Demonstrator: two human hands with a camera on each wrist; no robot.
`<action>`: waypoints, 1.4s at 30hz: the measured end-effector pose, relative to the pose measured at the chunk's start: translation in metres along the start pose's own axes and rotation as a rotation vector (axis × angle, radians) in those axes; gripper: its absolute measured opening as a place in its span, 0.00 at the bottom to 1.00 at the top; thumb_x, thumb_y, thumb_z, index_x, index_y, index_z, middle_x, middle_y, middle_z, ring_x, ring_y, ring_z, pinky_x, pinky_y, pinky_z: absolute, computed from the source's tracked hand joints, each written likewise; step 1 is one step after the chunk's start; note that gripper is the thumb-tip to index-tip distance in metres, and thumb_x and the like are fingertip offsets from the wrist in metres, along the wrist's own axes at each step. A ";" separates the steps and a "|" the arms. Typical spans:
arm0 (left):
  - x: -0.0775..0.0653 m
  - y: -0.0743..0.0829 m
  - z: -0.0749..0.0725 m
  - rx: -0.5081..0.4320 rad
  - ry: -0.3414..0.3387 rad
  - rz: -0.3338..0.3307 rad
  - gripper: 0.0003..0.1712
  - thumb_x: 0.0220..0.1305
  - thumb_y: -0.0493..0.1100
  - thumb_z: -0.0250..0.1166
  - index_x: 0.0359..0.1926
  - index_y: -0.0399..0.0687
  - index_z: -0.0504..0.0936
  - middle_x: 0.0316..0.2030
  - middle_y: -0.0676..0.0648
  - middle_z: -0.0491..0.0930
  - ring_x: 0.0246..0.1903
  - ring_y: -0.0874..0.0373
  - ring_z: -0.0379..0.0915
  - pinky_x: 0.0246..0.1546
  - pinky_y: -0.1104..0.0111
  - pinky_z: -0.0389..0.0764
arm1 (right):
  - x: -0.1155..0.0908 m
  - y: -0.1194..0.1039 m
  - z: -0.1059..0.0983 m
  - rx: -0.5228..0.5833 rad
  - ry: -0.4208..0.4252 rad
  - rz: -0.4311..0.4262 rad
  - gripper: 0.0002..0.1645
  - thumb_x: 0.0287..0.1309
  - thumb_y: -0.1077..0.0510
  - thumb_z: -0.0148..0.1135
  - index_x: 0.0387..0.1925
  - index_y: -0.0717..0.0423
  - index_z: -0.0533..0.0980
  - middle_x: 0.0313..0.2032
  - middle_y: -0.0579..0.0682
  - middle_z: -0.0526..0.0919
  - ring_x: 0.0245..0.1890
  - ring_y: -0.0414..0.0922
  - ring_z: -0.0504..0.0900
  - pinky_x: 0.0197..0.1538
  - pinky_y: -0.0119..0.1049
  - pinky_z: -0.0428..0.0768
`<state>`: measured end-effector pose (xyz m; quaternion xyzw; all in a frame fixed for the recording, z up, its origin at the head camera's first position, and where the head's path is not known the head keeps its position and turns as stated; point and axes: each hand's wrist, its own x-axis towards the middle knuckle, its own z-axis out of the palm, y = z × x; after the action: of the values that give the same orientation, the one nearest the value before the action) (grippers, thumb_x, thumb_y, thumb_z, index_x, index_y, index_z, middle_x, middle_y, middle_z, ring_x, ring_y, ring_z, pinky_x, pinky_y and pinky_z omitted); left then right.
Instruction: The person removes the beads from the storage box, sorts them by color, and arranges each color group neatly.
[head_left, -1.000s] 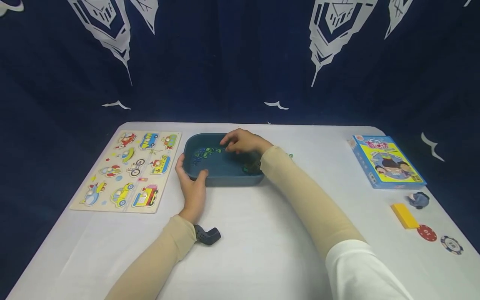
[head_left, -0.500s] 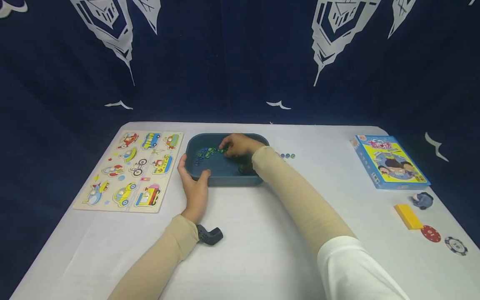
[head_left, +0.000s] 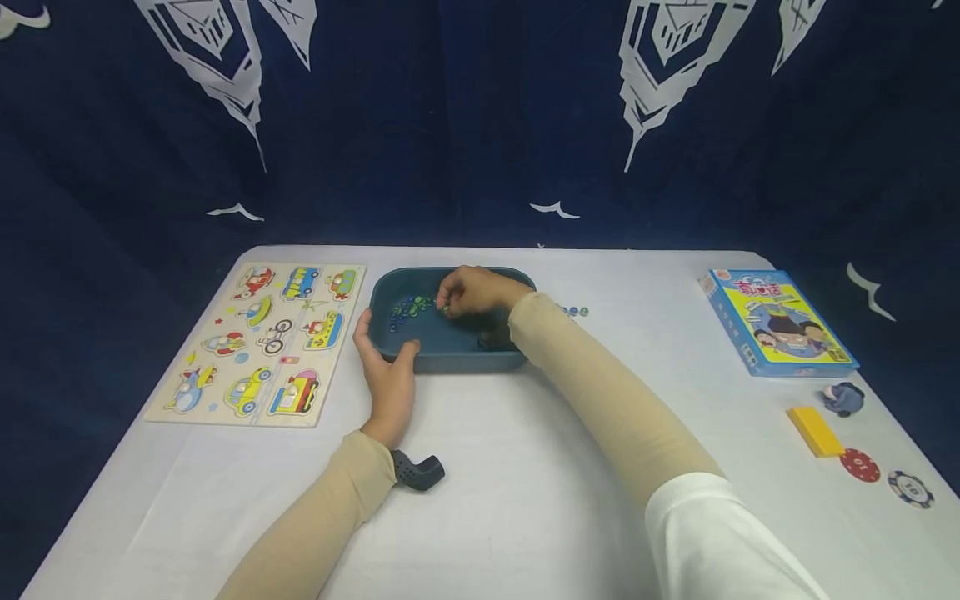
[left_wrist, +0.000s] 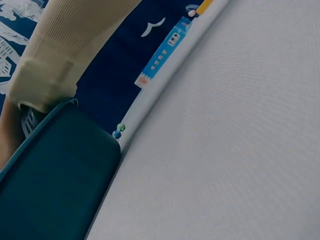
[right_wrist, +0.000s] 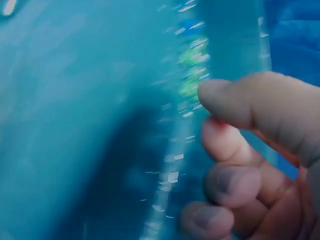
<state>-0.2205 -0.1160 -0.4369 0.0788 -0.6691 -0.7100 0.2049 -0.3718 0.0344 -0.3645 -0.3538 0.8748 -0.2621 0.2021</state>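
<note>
A dark teal tray (head_left: 468, 363) stands on the table in the head view, with several blue and green glass marbles (head_left: 410, 308) in its left half. My left hand (head_left: 390, 387) grips its near left corner, thumb at the front wall and fingers along the left side. Inside the tray my right hand (head_left: 476, 292) reaches down, thumb and forefinger pinching a green marble (head_left: 447, 308) beside the cluster. The right wrist view is blurred; it shows the thumb (right_wrist: 225, 97) close to the forefinger, near a row of blue and green marbles (right_wrist: 192, 65).
Several marbles (head_left: 575, 311) lie on the table right of the tray, partly behind the right forearm. A wooden vehicle puzzle (head_left: 258, 342) is at left. On the right are a blue game box (head_left: 780, 325), a small blue figure (head_left: 843, 399), a yellow block (head_left: 815, 432) and two chips (head_left: 859, 465).
The right hand has come down into the tray, closed its fingertips on a green marble and drawn it slightly away from the cluster. The left hand has stayed on the tray.
</note>
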 end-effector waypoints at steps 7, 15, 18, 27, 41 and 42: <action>0.000 0.000 0.000 0.001 -0.005 -0.007 0.46 0.63 0.36 0.61 0.75 0.60 0.47 0.76 0.57 0.43 0.75 0.66 0.32 0.73 0.65 0.39 | -0.031 -0.002 -0.020 0.221 0.003 -0.134 0.12 0.60 0.65 0.65 0.45 0.64 0.82 0.25 0.48 0.78 0.25 0.41 0.71 0.32 0.35 0.72; -0.001 0.000 -0.002 -0.009 -0.021 -0.016 0.47 0.65 0.35 0.61 0.76 0.61 0.45 0.76 0.60 0.40 0.75 0.66 0.28 0.73 0.64 0.37 | -0.087 0.013 -0.037 0.410 0.134 -0.114 0.12 0.62 0.59 0.66 0.47 0.57 0.83 0.35 0.55 0.82 0.26 0.46 0.70 0.27 0.37 0.71; -0.001 0.000 -0.002 -0.011 -0.014 -0.022 0.47 0.65 0.35 0.61 0.77 0.60 0.44 0.76 0.60 0.40 0.75 0.66 0.28 0.73 0.65 0.37 | -0.107 0.027 -0.037 0.441 0.217 -0.073 0.12 0.61 0.58 0.68 0.47 0.56 0.83 0.36 0.52 0.82 0.26 0.46 0.70 0.28 0.36 0.71; -0.002 -0.001 -0.002 -0.006 -0.003 -0.032 0.46 0.64 0.35 0.59 0.76 0.60 0.46 0.76 0.59 0.41 0.75 0.67 0.31 0.73 0.66 0.40 | -0.152 0.090 -0.028 0.454 0.507 0.089 0.16 0.61 0.59 0.68 0.49 0.62 0.81 0.37 0.48 0.82 0.23 0.40 0.70 0.27 0.35 0.71; -0.001 0.003 0.000 -0.022 -0.021 -0.036 0.47 0.65 0.34 0.59 0.76 0.57 0.45 0.76 0.58 0.40 0.75 0.65 0.30 0.73 0.64 0.40 | -0.172 0.154 -0.008 0.421 0.696 0.252 0.17 0.61 0.56 0.68 0.49 0.61 0.81 0.34 0.43 0.82 0.18 0.36 0.68 0.24 0.28 0.71; -0.002 0.008 0.000 -0.021 -0.023 -0.044 0.46 0.65 0.33 0.59 0.76 0.57 0.44 0.77 0.57 0.39 0.75 0.64 0.29 0.74 0.64 0.40 | -0.173 0.154 -0.007 0.421 0.695 0.247 0.18 0.61 0.56 0.68 0.49 0.61 0.81 0.34 0.43 0.82 0.18 0.37 0.68 0.23 0.28 0.70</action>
<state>-0.2169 -0.1152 -0.4298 0.0833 -0.6620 -0.7222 0.1823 -0.3392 0.2562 -0.4228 -0.0881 0.8541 -0.5125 -0.0072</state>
